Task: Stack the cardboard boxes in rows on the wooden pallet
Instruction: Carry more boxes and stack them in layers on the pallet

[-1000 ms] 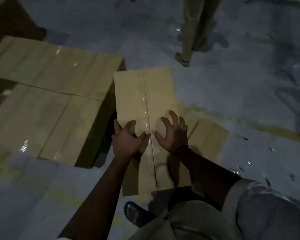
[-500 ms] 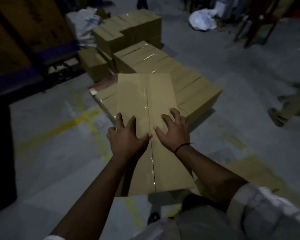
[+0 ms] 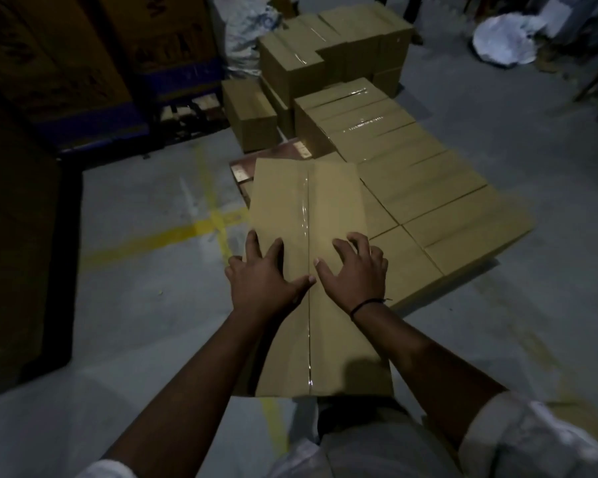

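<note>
The left hand (image 3: 263, 281) lies flat, fingers spread, on top of the carried cardboard box (image 3: 325, 208). The right hand (image 3: 356, 274) presses beside it with arched fingertips. The box is near the wooden pallet (image 3: 273, 160), left of the stacked boxes (image 3: 428, 201).

Colour register: cartons, pallet, floor and surrounds, in dim light.
Carried box (image 3: 280, 208): plain tan-brown cardboard, one glossy clear tape stripe down the centre seam. Stacked boxes (image 3: 428, 201): same tan-brown, unprinted, clear tape glinting white on the upper ones. Pallet (image 3: 270, 157): reddish-brown wood with paler block ends, showing at its left corner. Floor (image 3: 135, 305): mottled grey concrete crossed by worn yellow painted lines. Wristband (image 3: 365, 307): thin, black. Sleeve (image 3: 532, 439): white. Rack beam (image 3: 94, 122): blue. Large cartons (image 3: 49, 46): dark brown with darker lettering, unreadable. Sack (image 3: 246, 29): white with blue print. Crumpled sheet (image 3: 501, 43): white.
</note>
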